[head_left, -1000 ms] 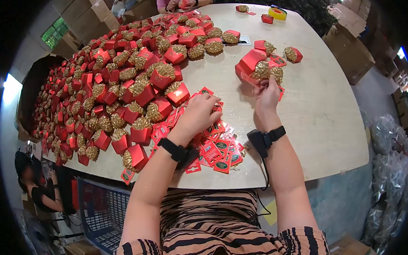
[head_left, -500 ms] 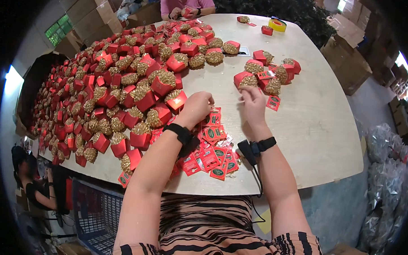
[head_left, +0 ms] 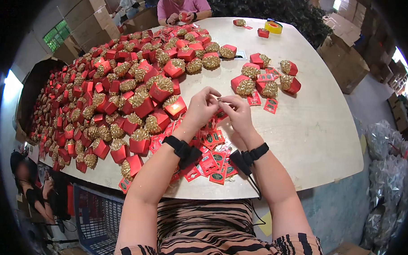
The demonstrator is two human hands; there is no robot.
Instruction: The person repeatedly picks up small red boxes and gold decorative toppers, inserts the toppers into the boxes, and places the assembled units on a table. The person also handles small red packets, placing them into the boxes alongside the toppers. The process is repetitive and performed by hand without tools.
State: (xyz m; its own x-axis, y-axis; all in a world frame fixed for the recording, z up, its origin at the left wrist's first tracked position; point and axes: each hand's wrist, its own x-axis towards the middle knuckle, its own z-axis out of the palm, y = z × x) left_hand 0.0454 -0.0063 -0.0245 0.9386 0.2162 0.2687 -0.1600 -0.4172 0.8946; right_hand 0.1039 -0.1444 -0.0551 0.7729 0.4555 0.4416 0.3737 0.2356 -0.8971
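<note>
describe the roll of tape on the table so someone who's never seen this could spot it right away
Start at the big pale table and look to its far edge, right of the person in the pink top. The roll of tape lies there beside a small red box; it is the only yellow ring among red and gold things.

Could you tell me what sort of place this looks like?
Probably a packing workshop or small warehouse: hundreds of red gift boxes cover a large table, cardboard cartons are stacked around, and a second person works opposite.

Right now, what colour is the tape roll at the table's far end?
Yellow: the tape roll shows in the head view, near the table's far edge.
</note>
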